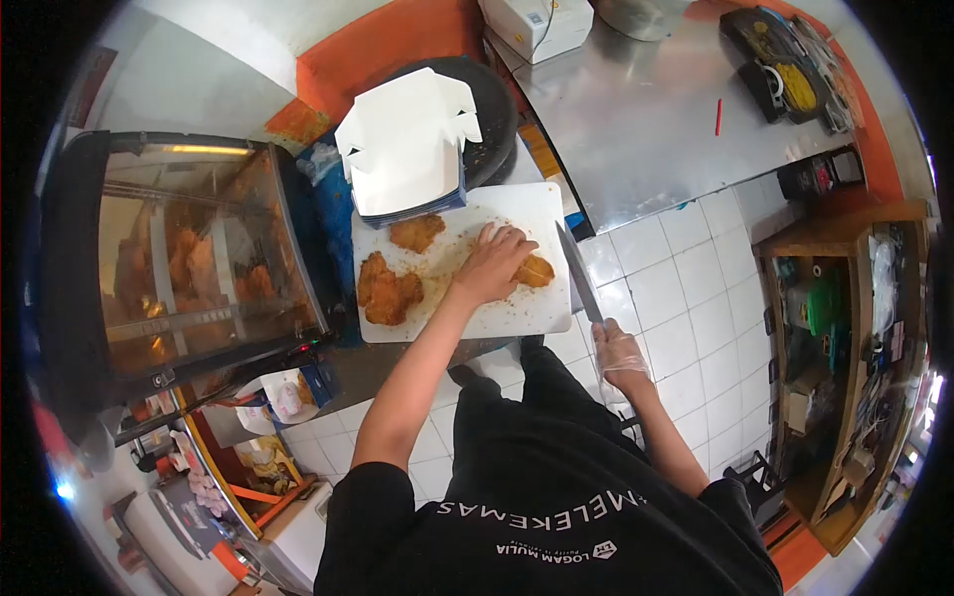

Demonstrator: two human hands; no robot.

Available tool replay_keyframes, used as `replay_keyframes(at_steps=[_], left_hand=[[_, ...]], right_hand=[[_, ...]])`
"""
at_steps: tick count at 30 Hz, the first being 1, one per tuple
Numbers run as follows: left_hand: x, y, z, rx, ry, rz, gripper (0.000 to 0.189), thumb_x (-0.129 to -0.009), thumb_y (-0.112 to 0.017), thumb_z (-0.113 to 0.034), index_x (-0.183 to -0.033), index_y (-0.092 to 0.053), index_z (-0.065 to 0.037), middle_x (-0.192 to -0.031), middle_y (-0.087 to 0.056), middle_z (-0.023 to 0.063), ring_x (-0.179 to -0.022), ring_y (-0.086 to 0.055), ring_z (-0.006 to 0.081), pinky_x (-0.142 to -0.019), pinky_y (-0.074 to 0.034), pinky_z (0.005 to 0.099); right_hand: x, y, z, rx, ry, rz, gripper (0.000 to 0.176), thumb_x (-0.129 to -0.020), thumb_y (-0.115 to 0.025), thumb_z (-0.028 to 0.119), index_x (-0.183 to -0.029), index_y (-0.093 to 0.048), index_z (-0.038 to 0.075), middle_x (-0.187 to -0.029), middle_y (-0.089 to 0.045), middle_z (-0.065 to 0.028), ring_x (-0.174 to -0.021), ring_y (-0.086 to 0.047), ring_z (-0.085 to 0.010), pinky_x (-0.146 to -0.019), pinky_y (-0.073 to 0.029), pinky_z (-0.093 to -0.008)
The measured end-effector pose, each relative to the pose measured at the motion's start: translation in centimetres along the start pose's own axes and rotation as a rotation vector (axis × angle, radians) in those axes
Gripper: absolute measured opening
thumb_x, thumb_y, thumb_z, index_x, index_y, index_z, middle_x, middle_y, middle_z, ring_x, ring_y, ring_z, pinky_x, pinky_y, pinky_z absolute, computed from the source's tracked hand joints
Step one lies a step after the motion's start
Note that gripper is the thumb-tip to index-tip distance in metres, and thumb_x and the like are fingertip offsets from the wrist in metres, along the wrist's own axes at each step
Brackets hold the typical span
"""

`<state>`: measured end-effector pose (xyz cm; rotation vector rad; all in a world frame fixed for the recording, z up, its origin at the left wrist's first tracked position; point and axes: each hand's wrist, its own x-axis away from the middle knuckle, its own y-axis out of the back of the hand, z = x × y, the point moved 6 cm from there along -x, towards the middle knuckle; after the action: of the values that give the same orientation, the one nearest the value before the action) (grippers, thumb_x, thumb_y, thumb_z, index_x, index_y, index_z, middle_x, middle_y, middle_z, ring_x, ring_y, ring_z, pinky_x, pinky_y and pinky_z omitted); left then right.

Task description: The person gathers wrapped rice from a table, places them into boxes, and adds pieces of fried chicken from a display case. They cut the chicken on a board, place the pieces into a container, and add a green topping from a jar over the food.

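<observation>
My left hand (pixel 492 263) lies flat on a piece of fried chicken (pixel 535 270) on the white cutting board (pixel 527 313), pressing it down. My right hand (pixel 618 350), in a clear plastic glove, grips a long knife (pixel 578 270) that is held off the board's right edge, blade pointing away from me. Two more breaded pieces rest on the board: a large one (pixel 388 290) at the left and a smaller one (pixel 415 233) toward the back. Crumbs are scattered over the board.
A stack of folded white paper boxes (pixel 402 149) sits behind the board on a black tray (pixel 492 109). A glass warming cabinet (pixel 189 258) with fried food stands at the left. A steel counter (pixel 656 119) runs at the right, wooden shelves (pixel 845 368) beyond the tiled floor.
</observation>
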<state>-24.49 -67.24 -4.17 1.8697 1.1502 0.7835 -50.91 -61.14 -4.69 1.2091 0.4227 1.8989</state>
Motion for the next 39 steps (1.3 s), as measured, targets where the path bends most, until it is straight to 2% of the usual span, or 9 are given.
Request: replay_keyframes(at_steps=[3, 9, 15, 21, 24, 27, 30, 33, 39], left_hand=[[1.3, -0.9, 0.1, -0.095, 0.160, -0.162, 0.052, -0.074, -0.076, -0.010, -0.123, -0.061, -0.007, -0.117, -0.055, 0.0147, -0.122, -0.050, 0.0341, -0.112, -0.033, 0.0530], [3.0, -2.5, -0.6, -0.117, 0.459, -0.235, 0.048, -0.076, -0.077, -0.014, -0.120, -0.063, -0.005, -0.118, -0.055, 0.0138, -0.121, -0.051, 0.0321, -0.112, -0.032, 0.0555], [2.4, -2.6, -0.4, -0.123, 0.236, -0.369, 0.053, -0.076, -0.076, -0.015, -0.126, -0.061, -0.005, -0.125, -0.055, 0.0126, -0.125, -0.050, 0.0355, -0.114, -0.030, 0.0581], [1.4, -1.3, -0.2, -0.042, 0.274, -0.105, 0.066, -0.075, -0.078, -0.018, -0.138, -0.058, -0.013, -0.133, -0.055, 0.0121, -0.132, -0.046, 0.0330, -0.120, -0.020, 0.0644], [0.7, -1.3, -0.1, -0.070, 0.166, -0.196, 0.069, -0.075, -0.078, -0.021, -0.140, -0.058, -0.016, -0.132, -0.055, 0.0126, -0.134, -0.044, 0.0324, -0.122, -0.017, 0.0639], [-0.8, -2.2, -0.2, -0.036, 0.068, -0.070, 0.068, -0.076, -0.080, -0.025, -0.140, -0.059, -0.016, -0.133, -0.055, 0.0125, -0.134, -0.044, 0.0337, -0.122, -0.016, 0.0637], [-0.9, -1.6, -0.7, 0.022, 0.094, -0.026, 0.060, -0.081, -0.077, -0.025, -0.138, -0.061, -0.015, -0.130, -0.057, 0.0116, -0.133, -0.045, 0.0331, -0.122, -0.016, 0.0634], [-1.0, -2.2, -0.2, -0.021, 0.054, -0.220, 0.039, -0.090, -0.069, -0.021, -0.128, -0.068, -0.013, -0.121, -0.060, 0.0098, -0.124, -0.051, 0.0314, -0.119, -0.023, 0.0635], [-2.8, -2.8, 2.6, -0.035, 0.111, -0.231, 0.030, -0.095, -0.063, -0.018, -0.123, -0.070, -0.014, -0.109, -0.068, 0.0065, -0.115, -0.057, 0.0304, -0.108, -0.035, 0.0559]], right_hand=[[0.5, -0.3, 1.7, 0.024, 0.011, 0.028, 0.040, -0.108, -0.042, 0.039, -0.113, -0.053, 0.001, -0.090, -0.067, -0.0351, -0.091, -0.063, -0.0557, -0.080, -0.049, -0.0624], [0.7, -1.1, 5.1, 0.115, 0.035, 0.041, 0.039, -0.108, -0.040, 0.037, -0.115, -0.051, 0.000, -0.088, -0.068, -0.0328, -0.087, -0.066, -0.0532, -0.080, -0.051, -0.0617], [-0.3, -2.1, 5.1, 0.117, 0.036, -0.016, 0.041, -0.108, -0.040, 0.035, -0.115, -0.051, -0.003, -0.090, -0.069, -0.0332, -0.088, -0.067, -0.0525, -0.080, -0.052, -0.0611], [-0.6, -2.2, 5.3, 0.034, -0.003, -0.026, 0.043, -0.108, -0.040, 0.035, -0.115, -0.052, -0.005, -0.092, -0.068, -0.0358, -0.091, -0.066, -0.0544, -0.083, -0.051, -0.0616], [-0.6, -2.0, 4.9, 0.007, -0.034, -0.053, 0.043, -0.108, -0.040, 0.036, -0.115, -0.052, -0.005, -0.093, -0.067, -0.0371, -0.093, -0.065, -0.0553, -0.083, -0.051, -0.0618], [-1.0, -1.5, 4.2, -0.018, -0.051, -0.055, 0.044, -0.108, -0.040, 0.036, -0.116, -0.053, -0.004, -0.093, -0.066, -0.0386, -0.094, -0.064, -0.0559, -0.084, -0.050, -0.0621], [-1.2, -1.4, 3.3, -0.045, -0.056, -0.068, 0.043, -0.109, -0.040, 0.036, -0.116, -0.053, -0.004, -0.095, -0.065, -0.0398, -0.096, -0.063, -0.0566, -0.085, -0.049, -0.0623], [-1.1, -1.3, 2.9, -0.062, -0.056, -0.056, 0.044, -0.109, -0.040, 0.036, -0.116, -0.053, -0.005, -0.097, -0.065, -0.0400, -0.098, -0.062, -0.0571, -0.085, -0.048, -0.0620], [-1.0, -1.1, 3.0, -0.081, -0.028, -0.077, 0.044, -0.108, -0.041, 0.036, -0.111, -0.055, -0.006, -0.095, -0.065, -0.0392, -0.095, -0.063, -0.0564, -0.086, -0.049, -0.0605]])
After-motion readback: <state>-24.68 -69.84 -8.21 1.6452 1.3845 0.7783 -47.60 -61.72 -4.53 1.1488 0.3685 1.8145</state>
